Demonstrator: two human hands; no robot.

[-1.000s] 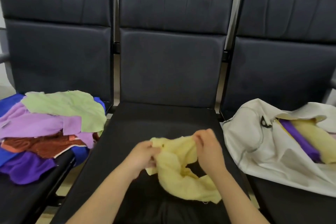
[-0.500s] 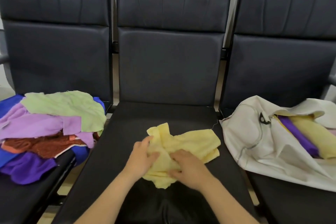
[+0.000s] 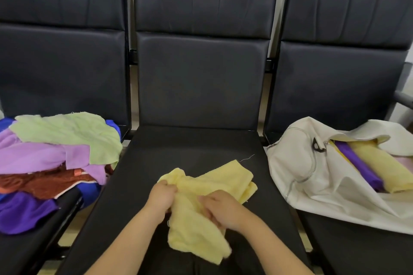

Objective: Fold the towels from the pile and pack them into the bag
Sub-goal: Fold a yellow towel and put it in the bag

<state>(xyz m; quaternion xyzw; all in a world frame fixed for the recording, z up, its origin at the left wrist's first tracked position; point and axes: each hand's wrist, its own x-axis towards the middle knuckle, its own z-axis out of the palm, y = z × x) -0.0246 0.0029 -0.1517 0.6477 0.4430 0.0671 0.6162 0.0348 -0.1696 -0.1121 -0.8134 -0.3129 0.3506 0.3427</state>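
Observation:
A pale yellow towel (image 3: pixel 214 187) lies crumpled on the middle black seat (image 3: pixel 190 147). My left hand (image 3: pixel 162 196) grips its left edge with curled fingers. My right hand (image 3: pixel 220 209) pinches a fold near the towel's middle. The lower part of the towel hangs toward the seat's front edge. A pile of towels (image 3: pixel 55 158) in green, lilac, rust, blue and purple sits on the left seat. A white zip bag (image 3: pixel 317 181) lies open on the right seat, with folded purple and yellow towels (image 3: pixel 380 169) inside.
Three black padded chairs stand in a row with tall backrests (image 3: pixel 201 78). Narrow gaps separate the seats. A metal armrest (image 3: pixel 402 98) shows at the far right edge.
The towel came down from the air onto the seat. Both hands shifted their hold along it, and its lower part now hangs further toward me than half a second ago.

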